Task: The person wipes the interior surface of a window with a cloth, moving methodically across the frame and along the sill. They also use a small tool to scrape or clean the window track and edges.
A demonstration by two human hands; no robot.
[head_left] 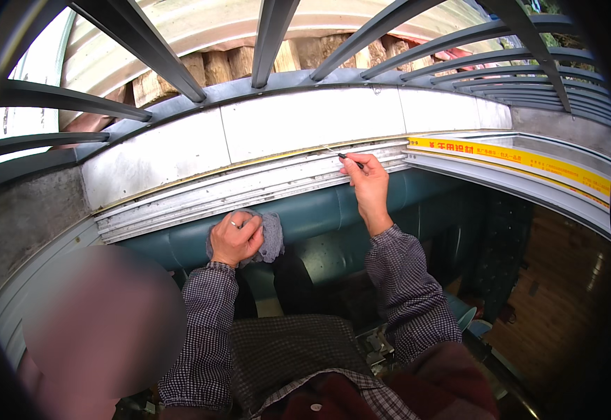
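Observation:
My left hand (238, 235), with a ring on one finger, is closed on a bunched grey cloth (272, 239) at the top of a teal padded sofa back (311, 212). Between the fingertips of my right hand (369, 185) is a slim tool with a black handle (343, 156). Its thin, light shaft slants up and left to the outer edge of the white sliding-window track (263, 181); whether the tip touches is too small to tell. Dark marks speckle the track's grooves. A yellowish strip (279, 156) runs along its outer side.
Beyond the track lie a pale tiled sill (311, 118) and grey metal window bars (276, 42). A sliding window frame (505, 176) with yellow printed film stands right. Another person (101, 325), blurred, is close on my left. Stacked firewood (240, 60) shows outside.

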